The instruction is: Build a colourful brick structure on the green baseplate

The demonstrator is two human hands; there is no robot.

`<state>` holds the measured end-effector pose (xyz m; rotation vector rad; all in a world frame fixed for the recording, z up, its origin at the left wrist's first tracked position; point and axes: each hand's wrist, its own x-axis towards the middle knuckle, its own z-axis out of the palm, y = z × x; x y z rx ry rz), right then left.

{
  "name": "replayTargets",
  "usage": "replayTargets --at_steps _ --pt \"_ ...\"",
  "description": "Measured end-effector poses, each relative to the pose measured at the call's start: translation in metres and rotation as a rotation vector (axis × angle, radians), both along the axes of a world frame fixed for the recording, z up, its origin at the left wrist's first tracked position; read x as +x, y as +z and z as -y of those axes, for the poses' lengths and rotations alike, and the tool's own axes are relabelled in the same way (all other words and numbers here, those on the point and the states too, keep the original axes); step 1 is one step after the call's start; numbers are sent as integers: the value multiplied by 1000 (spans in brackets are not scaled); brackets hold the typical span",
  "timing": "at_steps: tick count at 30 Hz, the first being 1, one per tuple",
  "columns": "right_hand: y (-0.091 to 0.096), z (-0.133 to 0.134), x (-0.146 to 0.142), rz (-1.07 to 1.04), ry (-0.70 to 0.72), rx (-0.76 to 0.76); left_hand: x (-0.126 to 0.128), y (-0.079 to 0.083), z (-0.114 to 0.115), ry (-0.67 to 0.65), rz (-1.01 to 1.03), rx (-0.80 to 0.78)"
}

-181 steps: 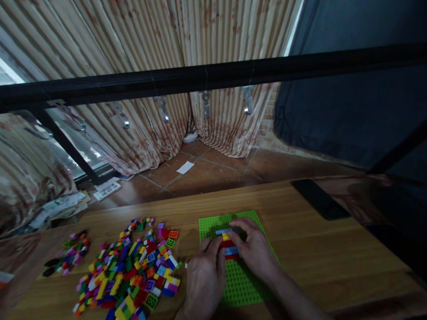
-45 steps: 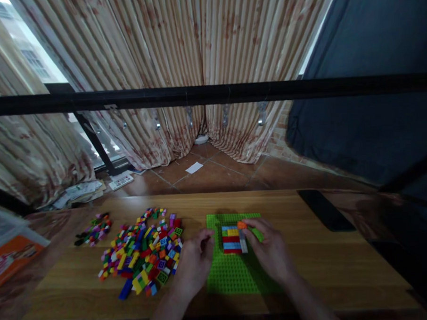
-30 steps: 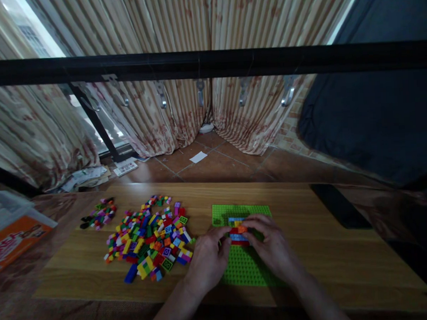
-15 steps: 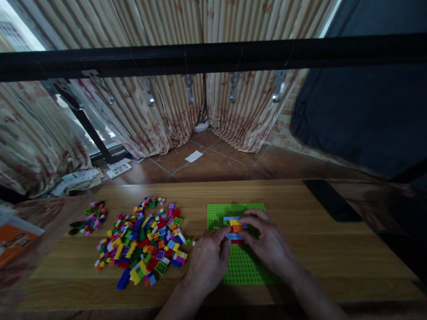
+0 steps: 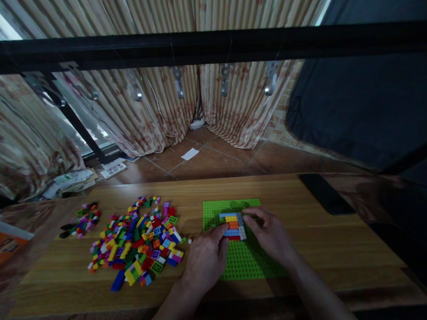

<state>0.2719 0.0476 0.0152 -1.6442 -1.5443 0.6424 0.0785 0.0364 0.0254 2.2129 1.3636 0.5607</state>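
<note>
A small build of toy bricks point(image 5: 233, 225) sits on a green studded baseplate point(image 5: 242, 265). Its rows are light blue, yellow, orange and red, with a grey column along the right side. My left hand point(image 5: 207, 254) grips the left edge of the build between thumb and index finger, covering part of it. At the upper right corner, the bent fingers and thumb of my right hand point(image 5: 271, 230) close on the grey bricks. Whether a separate small brick lies under these fingertips is hidden.
Left of the baseplate spreads a large heap of loose coloured bricks point(image 5: 135, 239), with a smaller pile point(image 5: 83, 220) beyond it. A black phone-like slab point(image 5: 326, 193) lies at the back right of the wooden table point(image 5: 320, 254). A dark bar point(image 5: 208, 47) crosses ahead.
My right hand has shifted from the build's right side toward its upper right corner, uncovering the grey column. The left hand keeps its place at the left edge. The camera view has shifted slightly.
</note>
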Motion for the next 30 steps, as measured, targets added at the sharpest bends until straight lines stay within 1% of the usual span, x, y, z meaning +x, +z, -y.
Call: replayTargets --at_steps 6,12,17,26,30 --pt "-3 0 -10 -16 -25 -9 0 1 -1 -22 -47 25" --pt "-8 -2 -17 24 -55 -16 1 0 1 -30 -94 38" --pt "-8 -4 -21 61 -96 -41 2 1 2 -37 -138 34" --pt "-8 -6 -20 52 -68 -59 2 0 3 -43 -186 48" --pt "-10 -7 -21 47 -73 -38 1 -1 3 -37 -193 52"
